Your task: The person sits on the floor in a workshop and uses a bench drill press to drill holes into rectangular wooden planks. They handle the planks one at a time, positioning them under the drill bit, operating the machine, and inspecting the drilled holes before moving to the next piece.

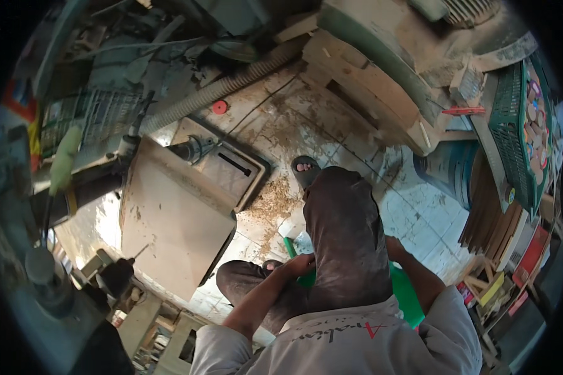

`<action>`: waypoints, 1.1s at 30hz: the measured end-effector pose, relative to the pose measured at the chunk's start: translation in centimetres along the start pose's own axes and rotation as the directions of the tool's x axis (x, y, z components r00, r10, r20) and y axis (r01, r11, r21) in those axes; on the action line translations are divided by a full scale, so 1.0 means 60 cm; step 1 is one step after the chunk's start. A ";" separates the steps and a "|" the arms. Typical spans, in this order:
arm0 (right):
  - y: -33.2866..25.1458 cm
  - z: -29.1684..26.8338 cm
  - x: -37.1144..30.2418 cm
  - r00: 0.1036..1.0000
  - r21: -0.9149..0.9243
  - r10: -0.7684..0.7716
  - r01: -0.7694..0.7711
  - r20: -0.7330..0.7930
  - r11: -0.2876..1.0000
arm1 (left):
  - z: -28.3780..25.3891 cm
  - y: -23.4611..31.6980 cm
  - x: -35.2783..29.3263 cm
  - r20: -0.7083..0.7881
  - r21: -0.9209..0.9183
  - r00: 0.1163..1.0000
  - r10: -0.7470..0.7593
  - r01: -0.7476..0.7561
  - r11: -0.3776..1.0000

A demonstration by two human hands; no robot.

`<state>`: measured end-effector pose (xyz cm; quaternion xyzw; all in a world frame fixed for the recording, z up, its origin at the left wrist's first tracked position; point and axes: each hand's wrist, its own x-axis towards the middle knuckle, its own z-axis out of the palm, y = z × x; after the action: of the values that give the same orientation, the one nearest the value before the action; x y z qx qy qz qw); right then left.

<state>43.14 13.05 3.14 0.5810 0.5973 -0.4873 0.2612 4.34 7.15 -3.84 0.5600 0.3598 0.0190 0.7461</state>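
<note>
Head view: green seat [408, 299], apparently, shows by the right hip; more green shows just below the left hand [302, 265], perhaps the same piece. Left hand looks part-curled beside the raised leg [343, 228]; cannot tell if it grips. Right hand [394, 249] is mostly behind that leg; opening and hold unclear. Seat is probably plastic: light, fairly stiff, smooth, slippery with dust. Best hold: opposite side rims.

Trousers [344, 231]: dark brown-grey
Shirt [344, 356]: pale grey, black and red lettering
Floor tiles [419, 212]: whitish, smeared brown
Crate [512, 134]: dark green lattice
Disc [219, 107]: red
Item by the thigh [408, 299]: bright green, seemingly plain, mostly hidden
</note>
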 end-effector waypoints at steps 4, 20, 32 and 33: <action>0.045 0.023 0.007 0.984 -0.126 -0.177 0.176 0.002 0.976 | -0.024 0.044 0.016 0.038 0.110 0.996 -0.078 0.074 0.991; 0.125 0.020 0.110 0.821 -0.273 -0.564 0.565 0.088 0.779 | -0.021 0.086 0.019 -0.092 0.291 0.954 -0.287 0.301 0.908; 0.151 0.019 0.120 0.869 0.486 -0.474 0.357 0.140 0.797 | -0.017 0.046 0.123 -0.072 0.522 0.938 -0.339 0.325 0.788; 0.156 0.025 0.115 0.855 0.476 -0.511 0.414 0.090 0.776 | -0.017 0.045 0.128 -0.067 0.528 0.946 -0.317 0.304 0.793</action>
<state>50.34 13.35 -6.08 0.4031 0.5644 -0.7181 0.0572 10.46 12.32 -5.61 0.6779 0.4284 -0.2109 0.5589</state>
